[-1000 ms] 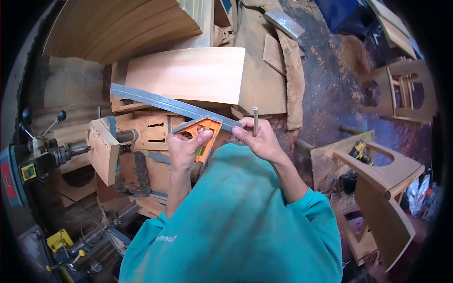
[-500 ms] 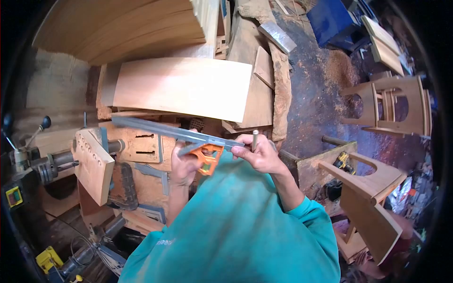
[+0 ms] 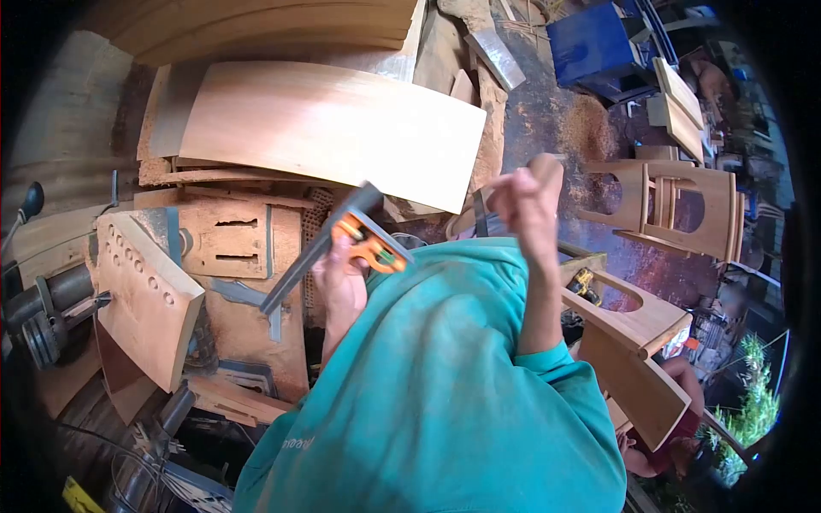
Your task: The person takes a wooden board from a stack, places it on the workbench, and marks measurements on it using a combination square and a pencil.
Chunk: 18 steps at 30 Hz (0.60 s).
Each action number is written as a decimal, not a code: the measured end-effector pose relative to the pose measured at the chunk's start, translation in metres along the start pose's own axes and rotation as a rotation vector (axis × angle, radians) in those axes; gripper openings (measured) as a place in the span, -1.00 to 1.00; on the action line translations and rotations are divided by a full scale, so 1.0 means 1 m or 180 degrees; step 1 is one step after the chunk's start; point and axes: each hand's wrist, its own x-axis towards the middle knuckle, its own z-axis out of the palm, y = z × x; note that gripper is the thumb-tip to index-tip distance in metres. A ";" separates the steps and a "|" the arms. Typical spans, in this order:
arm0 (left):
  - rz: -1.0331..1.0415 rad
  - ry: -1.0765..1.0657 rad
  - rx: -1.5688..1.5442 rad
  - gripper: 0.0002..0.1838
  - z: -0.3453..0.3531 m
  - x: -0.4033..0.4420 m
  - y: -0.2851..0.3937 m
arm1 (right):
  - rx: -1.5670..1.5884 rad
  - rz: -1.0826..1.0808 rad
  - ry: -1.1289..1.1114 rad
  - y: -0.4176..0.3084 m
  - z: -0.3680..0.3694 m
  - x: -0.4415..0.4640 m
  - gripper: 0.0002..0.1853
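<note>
My left hand (image 3: 340, 280) is closed around the orange head of a combination square (image 3: 369, 248). Its steel blade slants down to the left, over the dusty bench. My right hand (image 3: 526, 205) is raised to the right of the square, apart from it and smeared by motion; whether it holds anything cannot be made out. Beyond both hands a pale, smooth wooden board (image 3: 333, 128) with a slightly curved edge lies on the bench.
A drilled wooden block (image 3: 145, 299) sits by a machine at left. Stacked boards (image 3: 256, 26) stand at the top. To the right are wooden stools (image 3: 684, 209), a blue cabinet (image 3: 594, 47) and a person's arm (image 3: 684, 385) at the lower right.
My right hand has let go of the square's blade and moved up and right. The square has turned in my left hand, its blade now pointing down-left. The view has shifted.
</note>
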 end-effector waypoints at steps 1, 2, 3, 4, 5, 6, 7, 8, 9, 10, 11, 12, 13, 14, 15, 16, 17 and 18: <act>0.0051 0.0166 -0.0057 -0.78 -0.005 0.009 -0.002 | 0.0054 -0.0011 0.0326 0.002 -0.012 0.000 -0.52; 0.0111 0.0332 -0.0109 -0.78 -0.012 0.020 -0.003 | 0.0115 -0.0028 0.0648 0.004 -0.021 0.001 -0.50; 0.0028 0.0411 -0.0180 -0.77 -0.011 0.031 -0.001 | 0.0261 -0.0034 0.0718 0.002 -0.028 -0.001 -0.51; -0.0036 0.0491 -0.0225 -0.77 -0.010 0.040 0.001 | 0.0413 -0.0032 0.0780 0.001 -0.030 -0.005 -0.53; -0.0071 0.0651 -0.0210 -0.78 -0.007 0.047 0.003 | 0.0467 0.0085 0.0819 0.001 -0.028 -0.007 -0.54; -0.0094 0.0797 -0.0200 -0.78 -0.005 0.055 0.003 | 0.0470 0.0081 0.0790 0.005 -0.023 -0.007 -0.54; -0.0158 0.0966 -0.0275 -0.78 -0.006 0.062 0.000 | 0.0435 0.0133 0.0738 0.013 -0.014 -0.009 -0.54; -0.0139 0.0975 -0.0272 -0.78 -0.007 0.065 -0.003 | 0.0402 0.0191 0.0687 0.017 -0.006 -0.012 -0.54; -0.0053 0.1127 -0.0216 -0.78 -0.004 0.071 -0.006 | 0.0324 0.0303 0.0437 0.014 0.003 -0.015 -0.51; 0.0034 0.1263 -0.0146 -0.78 -0.001 0.078 -0.007 | 0.0271 0.0206 0.0330 0.019 0.011 -0.016 -0.51; 0.0098 0.1282 -0.0097 -0.78 0.004 0.078 -0.005 | 0.0363 0.0245 0.0191 0.024 0.018 -0.017 -0.52; 0.0088 0.1271 -0.0038 -0.78 0.005 0.078 -0.004 | 0.0455 0.0300 0.0060 0.028 0.023 -0.020 -0.52; 0.0109 0.1294 -0.0041 -0.79 0.008 0.080 -0.005 | 0.0487 0.0322 0.0082 0.033 0.025 -0.020 -0.52; 0.0123 0.1325 -0.0046 -0.79 0.010 0.082 -0.006 | 0.0461 0.0358 -0.0004 0.036 0.027 -0.020 -0.53; 0.0096 0.1333 0.0001 -0.79 0.012 0.082 -0.006 | 0.0433 0.0410 -0.0092 0.040 0.026 -0.022 -0.54; 0.0023 0.1397 -0.0021 -0.80 0.015 0.084 -0.005 | 0.0455 0.0459 -0.0079 0.042 0.024 -0.024 -0.54; -0.0040 0.1458 -0.0049 -0.81 0.016 0.085 -0.004 | 0.0517 0.0501 -0.0032 0.043 0.022 -0.024 -0.54; -0.0049 0.1461 -0.0012 -0.81 0.017 0.086 -0.004 | 0.0582 0.0533 0.0017 0.044 0.019 -0.022 -0.55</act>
